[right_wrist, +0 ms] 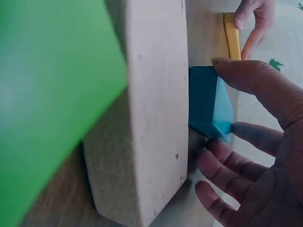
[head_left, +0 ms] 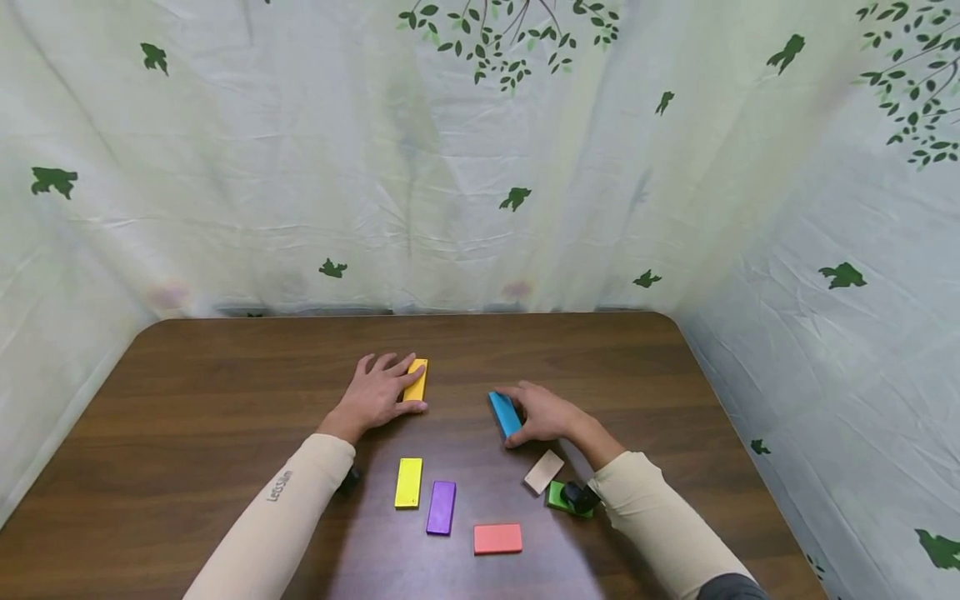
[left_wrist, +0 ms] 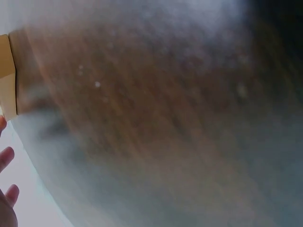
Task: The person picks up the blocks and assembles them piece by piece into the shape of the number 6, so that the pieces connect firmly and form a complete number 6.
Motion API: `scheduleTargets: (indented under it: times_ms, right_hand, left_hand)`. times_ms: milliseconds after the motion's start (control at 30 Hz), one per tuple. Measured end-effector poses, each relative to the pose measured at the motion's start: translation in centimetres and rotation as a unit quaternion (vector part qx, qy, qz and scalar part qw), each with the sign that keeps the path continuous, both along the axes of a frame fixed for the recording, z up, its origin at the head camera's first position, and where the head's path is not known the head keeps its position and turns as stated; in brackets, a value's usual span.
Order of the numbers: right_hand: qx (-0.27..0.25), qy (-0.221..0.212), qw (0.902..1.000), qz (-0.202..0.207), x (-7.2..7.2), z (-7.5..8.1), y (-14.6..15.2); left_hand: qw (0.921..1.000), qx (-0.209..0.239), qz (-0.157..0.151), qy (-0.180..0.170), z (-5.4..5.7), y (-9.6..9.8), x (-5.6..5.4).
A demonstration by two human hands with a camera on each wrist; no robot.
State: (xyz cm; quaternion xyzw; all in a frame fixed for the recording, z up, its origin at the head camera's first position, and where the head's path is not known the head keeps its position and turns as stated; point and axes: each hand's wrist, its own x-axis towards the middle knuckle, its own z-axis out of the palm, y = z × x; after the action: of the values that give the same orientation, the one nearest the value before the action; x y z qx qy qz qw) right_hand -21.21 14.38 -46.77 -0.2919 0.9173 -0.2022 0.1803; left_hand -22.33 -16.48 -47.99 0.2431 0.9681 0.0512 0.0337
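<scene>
My left hand (head_left: 375,393) is at an orange-yellow block (head_left: 416,382) near the far middle of the table. Its thumb lies at the near end and a finger reaches over the far part. The right wrist view shows that thumb and finger touching the orange block (right_wrist: 232,35). To the right, my right hand (head_left: 545,413) pinches a flat blue block (head_left: 506,414) between thumb and forefinger; its other fingers hang loosely curled in the right wrist view. Just behind this hand are a pale wooden block (head_left: 543,472) and a green block (head_left: 558,498), partly hidden by the wrist camera.
Closer to me on the brown table (head_left: 225,400) lie a yellow block (head_left: 408,483), a purple block (head_left: 441,508) and a red block (head_left: 497,539). White curtains (head_left: 450,167) with green leaf prints hang behind the table and at its sides.
</scene>
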Motion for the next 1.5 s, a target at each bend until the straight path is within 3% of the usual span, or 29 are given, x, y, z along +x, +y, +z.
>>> scheduleTargets:
  times_ms: [333, 1100, 1500]
  right_hand:
    - [0.001, -0.029, 0.9995, -0.010, -0.5, 0.6, -0.2]
    - [0.005, -0.043, 0.9989, -0.015, -1.8, 1.0, -0.3]
    - [-0.004, -0.013, 0.9997, -0.021, -3.4, 0.4, -0.5]
  left_hand:
    - [1.0000, 0.003, 0.002, 0.001, 0.0, 0.1, -0.4]
    - [0.9999, 0.000, -0.011, -0.006, 0.1, -0.2, -0.7]
    - [0.9993, -0.015, -0.028, -0.022, 0.4, -0.4, -0.4]
